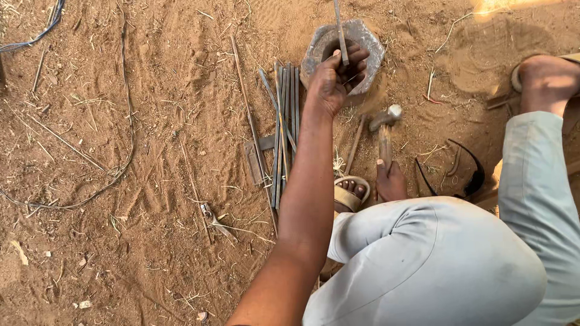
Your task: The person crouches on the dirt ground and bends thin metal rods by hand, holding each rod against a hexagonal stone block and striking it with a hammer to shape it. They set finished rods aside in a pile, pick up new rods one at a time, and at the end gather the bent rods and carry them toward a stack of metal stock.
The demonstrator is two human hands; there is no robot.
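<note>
Hammer head [386, 116] motion-blurred; metal strip [340, 30] top cut by frame edge.

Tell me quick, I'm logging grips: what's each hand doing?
Left hand: closed on a thin metal strip over the hexagonal block.
Right hand: closed on the hammer handle.

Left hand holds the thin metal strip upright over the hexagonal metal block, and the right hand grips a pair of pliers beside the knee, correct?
Not quite. In the head view the right hand grips a hammer, not pliers. The left hand does hold the thin metal strip over the hexagonal metal block.

Head camera looks steeply down, close over the sandy ground [151, 199] (a single view).
</note>
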